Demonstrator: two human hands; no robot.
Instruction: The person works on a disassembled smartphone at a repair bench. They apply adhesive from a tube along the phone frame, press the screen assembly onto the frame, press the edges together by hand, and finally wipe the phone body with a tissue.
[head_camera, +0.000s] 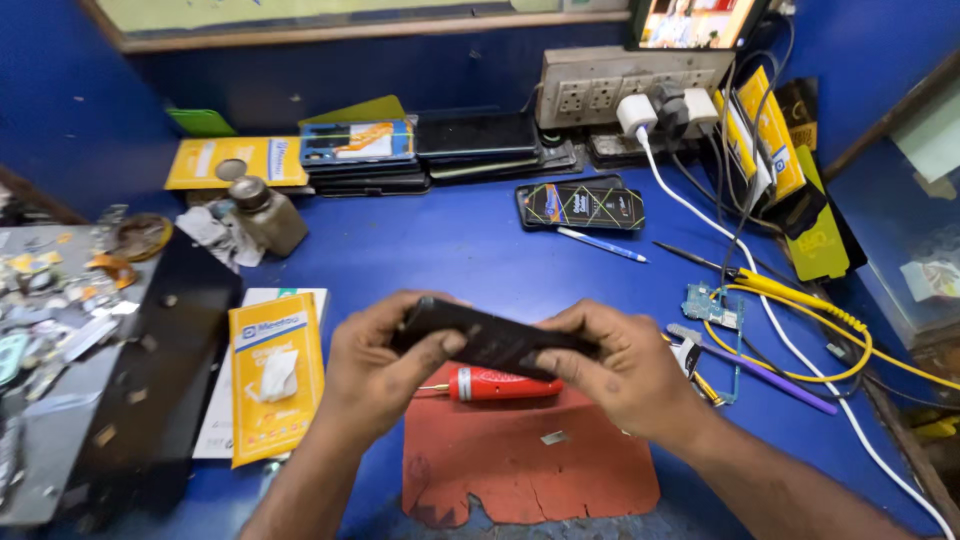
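You've got a black phone (490, 338) gripped at both ends, centre frame, tilted with its left end higher. Your left hand (380, 370) wraps that left end, thumb on top; your right hand (620, 375) pinches the other end. Just below the phone, a red-handled screwdriver (495, 385) lies on the worn red mat (530, 460). Left of your hands, a yellow packet (275, 375) sits on the blue bench (420, 250). Right of frame, a small circuit board (712, 305) lies among yellow cables (800, 300). Upper centre, another phone (580, 205) lies flat beside a blue pen (602, 245).
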